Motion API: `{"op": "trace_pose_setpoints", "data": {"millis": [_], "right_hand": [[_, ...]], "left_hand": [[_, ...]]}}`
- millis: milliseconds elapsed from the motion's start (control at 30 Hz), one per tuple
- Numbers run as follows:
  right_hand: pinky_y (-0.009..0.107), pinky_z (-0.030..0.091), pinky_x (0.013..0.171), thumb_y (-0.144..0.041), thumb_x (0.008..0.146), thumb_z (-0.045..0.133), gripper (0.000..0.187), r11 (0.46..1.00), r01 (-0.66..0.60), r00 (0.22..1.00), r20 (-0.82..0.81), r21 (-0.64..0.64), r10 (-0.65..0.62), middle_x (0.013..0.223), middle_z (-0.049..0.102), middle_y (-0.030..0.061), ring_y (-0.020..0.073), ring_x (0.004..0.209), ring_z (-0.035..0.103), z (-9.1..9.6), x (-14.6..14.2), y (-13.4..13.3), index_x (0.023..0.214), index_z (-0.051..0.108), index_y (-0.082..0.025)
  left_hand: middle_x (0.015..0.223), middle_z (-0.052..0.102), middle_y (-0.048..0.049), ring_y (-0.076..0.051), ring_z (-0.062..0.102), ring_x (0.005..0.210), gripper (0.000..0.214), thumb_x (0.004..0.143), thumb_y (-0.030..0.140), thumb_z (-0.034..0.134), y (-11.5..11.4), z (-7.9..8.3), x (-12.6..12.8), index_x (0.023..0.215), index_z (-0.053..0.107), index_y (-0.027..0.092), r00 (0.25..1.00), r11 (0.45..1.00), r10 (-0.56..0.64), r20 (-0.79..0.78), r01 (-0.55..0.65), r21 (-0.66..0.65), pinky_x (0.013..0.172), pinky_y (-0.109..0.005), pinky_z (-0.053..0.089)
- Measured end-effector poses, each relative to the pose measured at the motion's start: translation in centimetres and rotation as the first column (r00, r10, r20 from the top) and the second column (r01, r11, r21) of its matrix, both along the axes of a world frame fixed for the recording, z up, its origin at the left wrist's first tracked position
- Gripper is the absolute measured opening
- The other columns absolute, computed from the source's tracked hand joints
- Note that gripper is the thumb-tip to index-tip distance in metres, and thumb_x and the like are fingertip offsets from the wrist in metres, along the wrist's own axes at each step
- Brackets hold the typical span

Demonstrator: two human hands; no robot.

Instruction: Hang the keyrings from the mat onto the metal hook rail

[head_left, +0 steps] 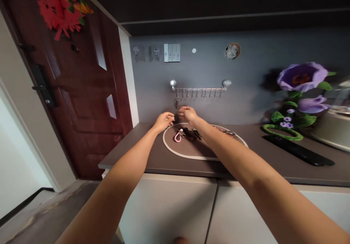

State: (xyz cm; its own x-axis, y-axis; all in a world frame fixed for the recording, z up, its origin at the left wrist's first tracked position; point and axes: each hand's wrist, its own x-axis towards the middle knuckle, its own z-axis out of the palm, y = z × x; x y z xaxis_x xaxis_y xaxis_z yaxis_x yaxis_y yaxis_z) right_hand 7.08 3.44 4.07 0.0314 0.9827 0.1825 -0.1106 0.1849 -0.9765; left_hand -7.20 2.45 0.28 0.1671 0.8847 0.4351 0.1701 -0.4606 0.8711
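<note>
A clear hook rail (201, 89) is fixed to the grey wall by two suction cups. A small key (177, 101) hangs from its left end. Just below and right of that key is my right hand (187, 114), its fingers stretched to the left and apart. My left hand (164, 121) is at the lower left, fingers loosely bent, with nothing visible in them. Between the hands is a dark patch that I cannot make out. Beneath them, an oval mat (188, 156) with a pale rim carries a pink key strap (178, 136) and several dark keys (195, 133), partly behind my right forearm.
On the right of the counter stand a purple knitted flower (302, 77), a green ring (283, 132), a long black object (298, 150) and a cream round container (335, 125). A dark red door (90, 109) is at the left. A dark cabinet (218, 3) overhangs the counter.
</note>
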Motion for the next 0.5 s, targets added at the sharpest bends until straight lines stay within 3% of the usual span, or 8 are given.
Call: {"op": "trace_pose_setpoints", "data": {"millis": [133, 233, 367, 500], "right_hand": [[0.022, 0.045, 0.061, -0.012, 0.073, 0.051, 0.010, 0.997, -0.015, 0.994, 0.106, 0.070, 0.007, 0.078, 0.059, 0.0024, 0.0067, 0.058, 0.052, -1.0, 0.9, -1.3, 0.083, 0.051, -0.016], [0.023, 0.045, 0.065, -0.015, 0.074, 0.051, 0.013, 0.987, 0.002, 0.954, 0.296, 0.162, -0.051, 0.083, 0.061, 0.0045, 0.0086, 0.065, 0.054, -2.2, 1.8, -2.0, 0.086, 0.054, -0.015], [0.026, 0.042, 0.075, -0.020, 0.075, 0.051, 0.015, 0.936, -0.001, 0.774, 0.593, 0.353, -0.222, 0.086, 0.064, 0.0048, 0.0122, 0.077, 0.056, -3.8, 3.1, -3.1, 0.086, 0.059, -0.015], [0.027, 0.041, 0.077, -0.020, 0.077, 0.050, 0.017, 0.926, -0.074, 0.613, 0.749, 0.370, -0.250, 0.086, 0.065, 0.0049, 0.0146, 0.079, 0.057, -4.5, 3.7, -3.7, 0.087, 0.062, -0.017]], "left_hand": [[0.072, 0.059, -0.0024, -0.007, 0.054, 0.056, 0.021, 0.072, 0.020, 0.059, 0.2, -0.4, -0.1, 0.090, 0.055, 0.012, 0.994, 0.994, -0.110, -0.021, 0.109, -0.026, 0.055, -0.021, 0.043], [0.070, 0.060, -0.0022, -0.007, 0.052, 0.056, 0.022, 0.070, 0.022, 0.061, 0.3, -0.8, -0.1, 0.089, 0.058, 0.011, 0.978, 0.986, -0.168, -0.123, 0.166, -0.022, 0.056, -0.022, 0.042], [0.073, 0.062, -0.0033, -0.010, 0.054, 0.064, 0.021, 0.068, 0.022, 0.062, -0.2, -1.0, -0.1, 0.085, 0.062, 0.011, 0.931, 0.975, -0.216, -0.295, 0.224, -0.009, 0.062, -0.024, 0.043], [0.077, 0.064, -0.0039, -0.012, 0.055, 0.071, 0.020, 0.066, 0.020, 0.062, -0.4, -1.1, 0.0, 0.083, 0.064, 0.011, 0.893, 0.972, -0.191, -0.408, 0.229, 0.045, 0.070, -0.026, 0.042]]}}
